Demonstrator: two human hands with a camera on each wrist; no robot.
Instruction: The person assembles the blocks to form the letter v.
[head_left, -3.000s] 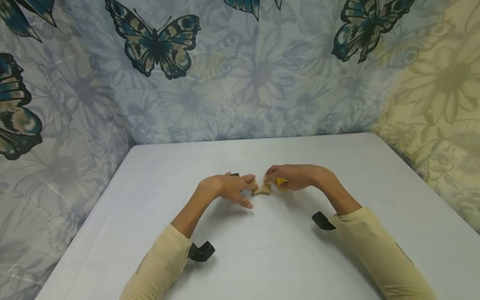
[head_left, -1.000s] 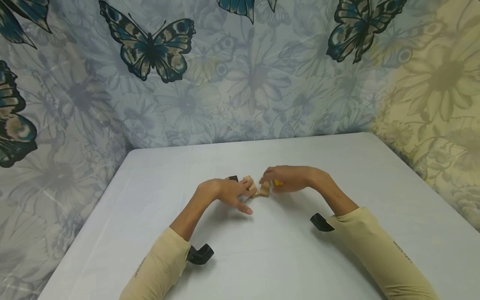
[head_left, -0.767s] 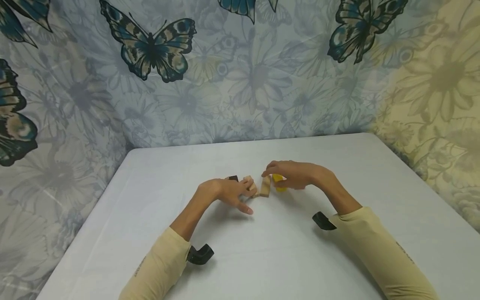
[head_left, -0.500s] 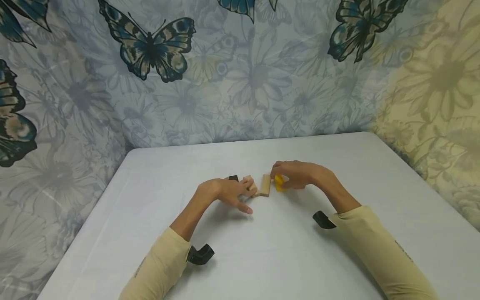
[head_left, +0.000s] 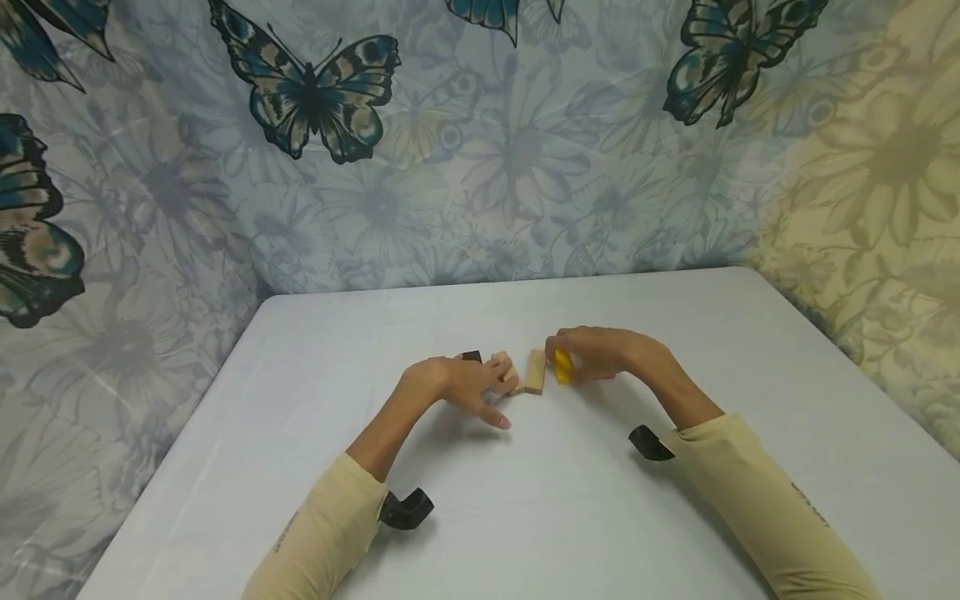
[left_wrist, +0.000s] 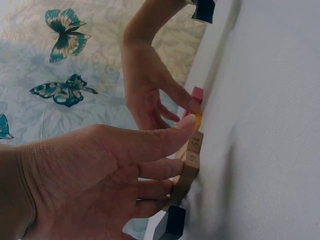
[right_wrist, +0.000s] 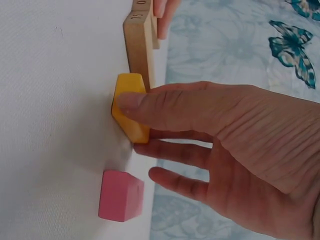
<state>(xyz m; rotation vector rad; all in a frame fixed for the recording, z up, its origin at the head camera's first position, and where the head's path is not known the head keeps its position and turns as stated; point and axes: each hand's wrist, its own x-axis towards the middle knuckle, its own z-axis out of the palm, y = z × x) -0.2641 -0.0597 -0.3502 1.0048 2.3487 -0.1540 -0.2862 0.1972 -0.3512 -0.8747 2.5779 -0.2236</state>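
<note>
My right hand point(head_left: 596, 354) pinches a yellow block point(right_wrist: 131, 83), its thumb on the near face and fingers behind. Just left of that stands a light wooden block point(head_left: 535, 372) marked 75, upright on the table. A second wooden block point(left_wrist: 190, 167), marked 50, meets it at an angle. Fingers of my left hand point(head_left: 471, 385) rest against the far side of this second block, while the thumb stretches out apart from it in the head view. The yellow block's far side is hidden by the right fingers.
A dark block point(left_wrist: 175, 220) stands to the left, partly behind the left hand. On the right is a pink block point(right_wrist: 114, 196), beyond the yellow one. The white table point(head_left: 480, 517) ends at a butterfly-patterned cloth point(head_left: 510, 167).
My right hand has let go of the wooden block marked 75, moved right and taken hold of the yellow block. The left hand has stayed nearly in place.
</note>
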